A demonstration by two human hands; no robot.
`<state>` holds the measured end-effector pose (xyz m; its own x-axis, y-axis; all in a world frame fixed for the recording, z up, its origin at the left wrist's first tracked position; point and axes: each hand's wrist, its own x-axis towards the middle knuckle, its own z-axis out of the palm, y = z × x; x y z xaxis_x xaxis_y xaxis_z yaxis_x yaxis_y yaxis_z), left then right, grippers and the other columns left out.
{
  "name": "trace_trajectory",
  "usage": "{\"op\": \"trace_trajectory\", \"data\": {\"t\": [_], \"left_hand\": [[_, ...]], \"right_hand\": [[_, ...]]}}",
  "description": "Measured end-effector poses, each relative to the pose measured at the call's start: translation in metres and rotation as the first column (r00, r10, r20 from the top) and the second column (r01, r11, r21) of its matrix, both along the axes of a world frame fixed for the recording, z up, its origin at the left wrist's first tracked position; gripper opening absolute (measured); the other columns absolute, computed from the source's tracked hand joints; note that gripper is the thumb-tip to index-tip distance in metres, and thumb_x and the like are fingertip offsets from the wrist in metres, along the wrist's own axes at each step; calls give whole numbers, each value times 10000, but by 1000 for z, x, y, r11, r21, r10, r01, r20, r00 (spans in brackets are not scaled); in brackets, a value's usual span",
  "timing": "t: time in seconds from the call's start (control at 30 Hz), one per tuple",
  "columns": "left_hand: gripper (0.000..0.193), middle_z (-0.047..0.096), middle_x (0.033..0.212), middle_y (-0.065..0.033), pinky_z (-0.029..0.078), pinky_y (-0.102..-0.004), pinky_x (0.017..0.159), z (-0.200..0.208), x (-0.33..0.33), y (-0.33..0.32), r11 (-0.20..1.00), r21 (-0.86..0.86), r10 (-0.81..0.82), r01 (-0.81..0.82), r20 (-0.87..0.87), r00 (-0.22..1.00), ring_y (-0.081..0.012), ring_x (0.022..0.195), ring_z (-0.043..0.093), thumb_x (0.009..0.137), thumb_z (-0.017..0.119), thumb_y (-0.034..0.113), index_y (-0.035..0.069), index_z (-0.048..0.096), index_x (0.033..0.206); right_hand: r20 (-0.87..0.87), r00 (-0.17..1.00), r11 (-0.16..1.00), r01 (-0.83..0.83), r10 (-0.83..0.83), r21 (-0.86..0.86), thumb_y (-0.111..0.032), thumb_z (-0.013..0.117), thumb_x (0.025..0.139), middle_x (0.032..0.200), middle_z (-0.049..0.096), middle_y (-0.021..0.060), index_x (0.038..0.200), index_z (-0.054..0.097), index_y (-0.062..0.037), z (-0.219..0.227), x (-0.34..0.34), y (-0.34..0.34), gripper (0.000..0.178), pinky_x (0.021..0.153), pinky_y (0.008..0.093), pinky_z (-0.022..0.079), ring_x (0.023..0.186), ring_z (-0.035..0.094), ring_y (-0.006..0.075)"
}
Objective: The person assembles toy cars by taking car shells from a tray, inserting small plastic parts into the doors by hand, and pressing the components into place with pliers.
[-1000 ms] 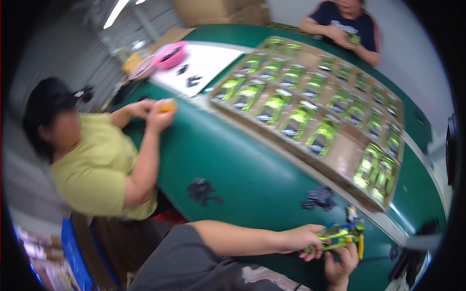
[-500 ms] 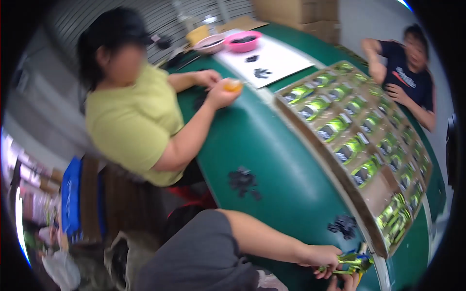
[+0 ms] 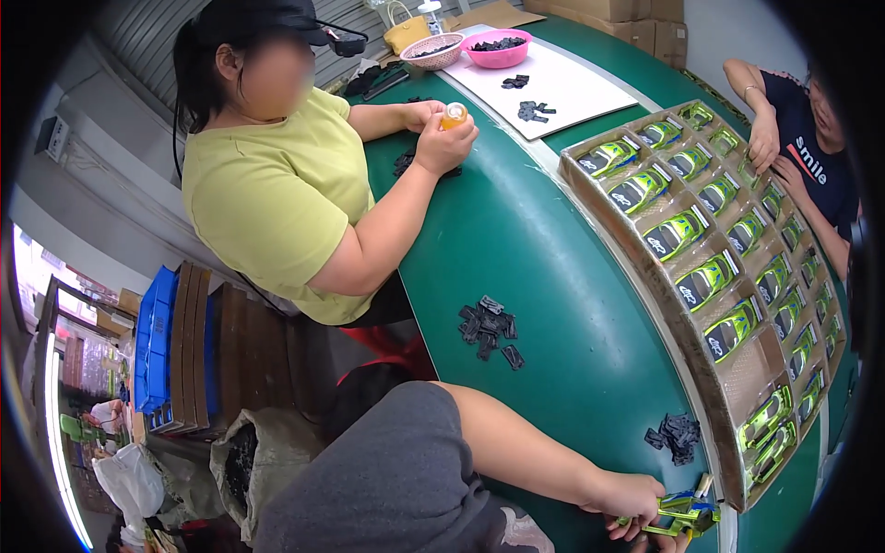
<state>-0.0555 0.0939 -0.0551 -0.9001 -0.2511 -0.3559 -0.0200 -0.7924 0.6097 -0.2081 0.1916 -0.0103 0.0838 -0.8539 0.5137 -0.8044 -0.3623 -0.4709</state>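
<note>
My left hand (image 3: 630, 498), reaching in from the lower edge with a grey sleeve, is closed on the rear of a bright green toy car body (image 3: 680, 514) with blue parts and open window gaps. My right hand (image 3: 662, 542), mostly cut off by the lower edge, has its fingers closed against the underside of the same car body. Something small and yellow shows by its fingertips, too small to name. Just beyond the hands lies a pile of small black plastic parts (image 3: 676, 437). The cardboard tray (image 3: 684, 343) at the right holds rows of green toy car bodies with dark windows.
Another pile of black parts (image 3: 487, 324) lies mid-table. A person in a yellow-green shirt (image 3: 277, 203) holds an orange-filled bottle (image 3: 454, 116) at the left. Across the tray, a person in a dark shirt (image 3: 811, 147) handles pieces. Pink basket (image 3: 498, 59) stands far back.
The whole view has shifted slightly and become sharper. My hands still hold the car body near the tray's near corner. The far-right person's hand has moved down onto the tray.
</note>
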Motion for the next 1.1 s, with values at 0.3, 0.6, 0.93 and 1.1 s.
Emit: {"op": "trace_trajectory", "data": {"t": [0.3,0.6,0.93,1.1], "left_hand": [[248,582,647,-164,386,-291,379,3,4,-3,999,52,16,-15,-36,999,-208,442,564,747,476,67,-30,518,971],[201,596,655,-165,386,-265,346,16,-1,-6,985,172,9,-6,-13,1000,-194,418,567,790,498,87,-20,521,958],[297,634,789,-177,430,-254,430,14,36,-14,992,122,33,-35,18,999,-213,556,611,861,456,125,-2,528,1120],[311,627,794,-179,506,-288,546,9,34,-14,993,117,0,-1,12,1000,-220,597,593,854,428,100,-5,527,1130]], "right_hand": [[153,987,995,-24,39,-94,152,705,728,947,675,216,917,712,65,3,21,-5,209,844,446,547,900,676,342],[-45,993,987,98,-105,-125,54,765,739,851,677,132,877,744,-25,5,11,7,160,872,493,517,809,652,325],[-155,977,963,105,-147,-250,31,730,621,793,663,77,786,674,-52,-4,39,-6,194,686,361,532,741,645,275],[-162,968,940,133,-192,-314,47,708,639,771,659,77,780,673,-50,-11,43,3,175,639,344,526,695,642,262]]}}
